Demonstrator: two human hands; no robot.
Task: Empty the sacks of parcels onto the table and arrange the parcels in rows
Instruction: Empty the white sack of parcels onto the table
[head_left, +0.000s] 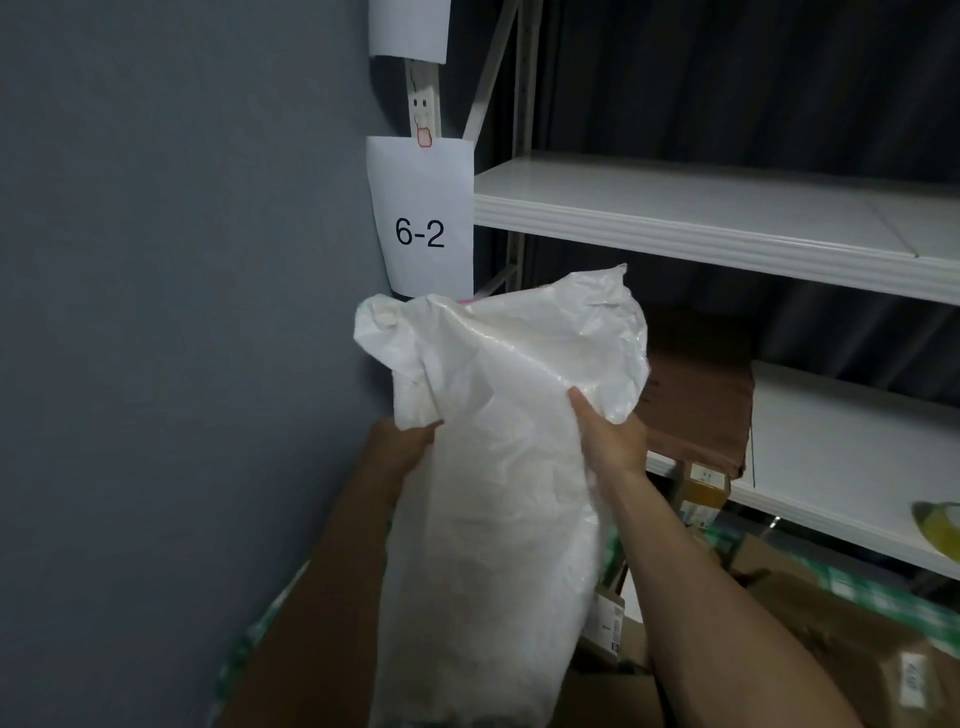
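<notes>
In the head view, both hands hold a white woven sack (498, 467) upright in the air, in front of a white metal shelf rack (727, 218) and beside a grey wall (156, 312). The left hand (402, 447) grips the sack's left side with curled fingers — the right hand (610, 436) pinches its right side, thumb on front. Cardboard parcels (810, 613) lie below, and a paper label "6-2" (421, 218) hangs on the rack post.

A grey wall (171, 312) fills the left of the frame. At upper centre a paper label (422, 218) reading "6-2" hangs on a white shelving upright (426, 98). White shelves (727, 218) span the right. A yellowish tape roll (937, 530) lies at the right edge on the lower shelf.
</notes>
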